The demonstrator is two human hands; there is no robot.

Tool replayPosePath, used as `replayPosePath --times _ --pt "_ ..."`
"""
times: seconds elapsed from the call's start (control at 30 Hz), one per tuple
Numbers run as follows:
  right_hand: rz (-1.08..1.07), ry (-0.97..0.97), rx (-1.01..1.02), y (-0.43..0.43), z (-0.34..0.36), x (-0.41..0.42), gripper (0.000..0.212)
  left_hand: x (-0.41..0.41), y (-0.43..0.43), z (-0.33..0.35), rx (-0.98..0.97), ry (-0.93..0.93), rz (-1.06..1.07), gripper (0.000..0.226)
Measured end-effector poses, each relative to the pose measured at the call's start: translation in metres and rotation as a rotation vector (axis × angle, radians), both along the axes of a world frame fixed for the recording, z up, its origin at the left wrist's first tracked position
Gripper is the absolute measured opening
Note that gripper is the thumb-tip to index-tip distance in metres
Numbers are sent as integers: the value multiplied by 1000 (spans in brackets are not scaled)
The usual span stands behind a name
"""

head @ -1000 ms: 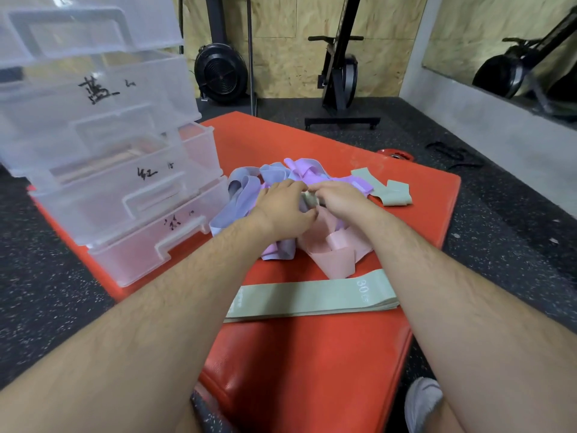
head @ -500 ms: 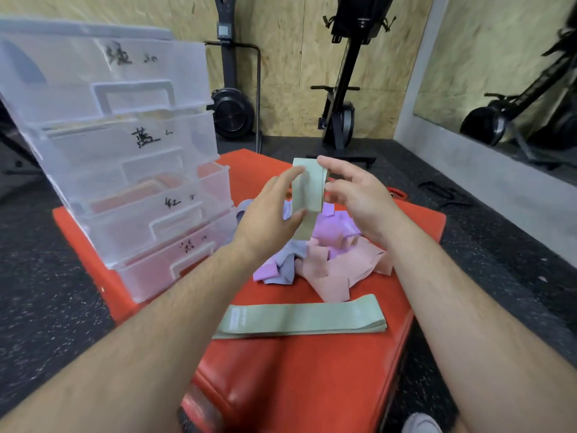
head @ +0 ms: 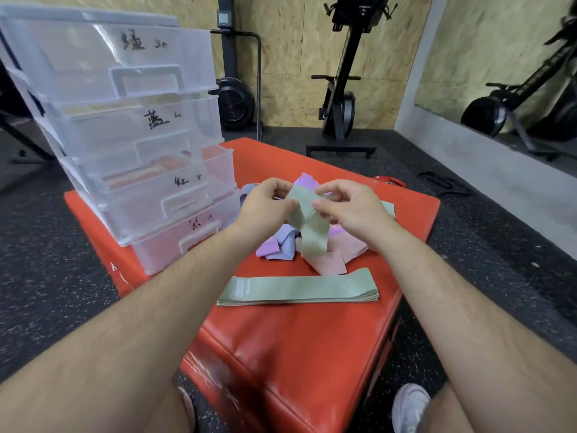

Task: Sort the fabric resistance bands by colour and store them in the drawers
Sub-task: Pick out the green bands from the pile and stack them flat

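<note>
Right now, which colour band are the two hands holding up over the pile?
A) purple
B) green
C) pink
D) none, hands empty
B: the left hand and right hand both pinch a green band, which hangs twisted above the mixed pile of pink and purple bands.

The left hand [head: 265, 207] and right hand [head: 349, 207] are pinching a sage-green fabric band [head: 312, 232] above a heap of purple and pink fabric bands [head: 327, 264] lying on the red padded table [head: 312, 339].
</note>
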State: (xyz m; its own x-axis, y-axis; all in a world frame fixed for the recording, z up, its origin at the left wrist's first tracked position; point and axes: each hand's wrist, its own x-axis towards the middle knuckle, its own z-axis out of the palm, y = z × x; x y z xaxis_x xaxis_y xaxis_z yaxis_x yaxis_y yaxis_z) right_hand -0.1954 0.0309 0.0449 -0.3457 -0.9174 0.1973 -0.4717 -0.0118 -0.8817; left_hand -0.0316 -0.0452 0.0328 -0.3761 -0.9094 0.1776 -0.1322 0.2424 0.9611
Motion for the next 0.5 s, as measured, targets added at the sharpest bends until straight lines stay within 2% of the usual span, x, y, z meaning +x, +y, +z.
replayPosePath --times 0.03,0.1,0.17,0.27,0.4,0.5 --pt "-26 110 14 -1 -2 -1 6 4 1 1 -77 -74 8 20" --pt "-67 324 7 -3 -6 -3 14 11 3 4 -175 -182 -35 25" --pt "19 425 -51 -5 -8 0 22 17 3 4 -244 -265 -79 28" --pt "228 430 -3 -8 -10 11 40 26 1 3 -346 -305 -106 32" --pt "242 385 67 -18 -17 23 13 32 0 3 -366 -232 -42 29" --pt "216 335 27 -23 -19 32 8 37 -7 1 -355 -245 13 22"
